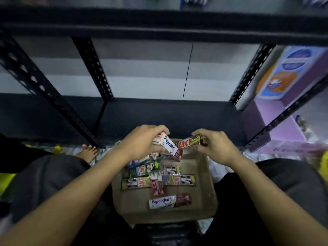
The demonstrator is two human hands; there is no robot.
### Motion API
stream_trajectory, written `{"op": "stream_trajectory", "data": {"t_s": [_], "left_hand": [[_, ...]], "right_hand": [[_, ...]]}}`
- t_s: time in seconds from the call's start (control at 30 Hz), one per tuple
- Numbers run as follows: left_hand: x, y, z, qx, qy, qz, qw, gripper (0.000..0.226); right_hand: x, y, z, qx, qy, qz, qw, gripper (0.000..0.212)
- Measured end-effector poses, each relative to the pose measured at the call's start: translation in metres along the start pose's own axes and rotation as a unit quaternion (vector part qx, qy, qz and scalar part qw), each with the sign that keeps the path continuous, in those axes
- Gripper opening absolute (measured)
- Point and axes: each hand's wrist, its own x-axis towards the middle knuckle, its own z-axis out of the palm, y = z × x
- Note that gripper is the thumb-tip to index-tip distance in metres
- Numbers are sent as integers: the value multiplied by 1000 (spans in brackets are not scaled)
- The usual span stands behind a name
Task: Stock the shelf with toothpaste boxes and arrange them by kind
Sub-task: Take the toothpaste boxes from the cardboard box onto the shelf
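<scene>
Head view showed a shallow brown cardboard box (204, 201) of glossy rectangular toothpaste cartons. Above its far edge, the left hand (142, 141) gripped white Pepsodent boxes (169, 145) while the right hand (215, 145) pinched a red Zact box (189, 142). Beyond the cardboard box stood the black metal shelf (159, 112).

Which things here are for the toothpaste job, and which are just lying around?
For the job: Pepsodent box in the left hand, Zact box in the right hand, loose toothpaste boxes, cardboard tray, black shelf.
Just lying about: purple carton, yellow thing far left.
</scene>
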Motion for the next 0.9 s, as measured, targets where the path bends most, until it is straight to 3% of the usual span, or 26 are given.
{"op": "stream_trajectory", "data": {"t_s": [0.23,0.47,0.73,0.9], "left_hand": [[9,78,-112,44,78,114,989,50],[11,149,-192,58,189,220,955,35],[11,197,-238,44,310,289,905,31],[20,208,-247,64,378,303,873,30]], "right_hand": [[-45,-52,-137,-19,142,-63,988,40],[-95,-84,-232,-4,305,-91,948,33],[-112,-71,-291,76,461,-110,877,33],[-82,-54,-293,18,545,-93,833,35]]}}
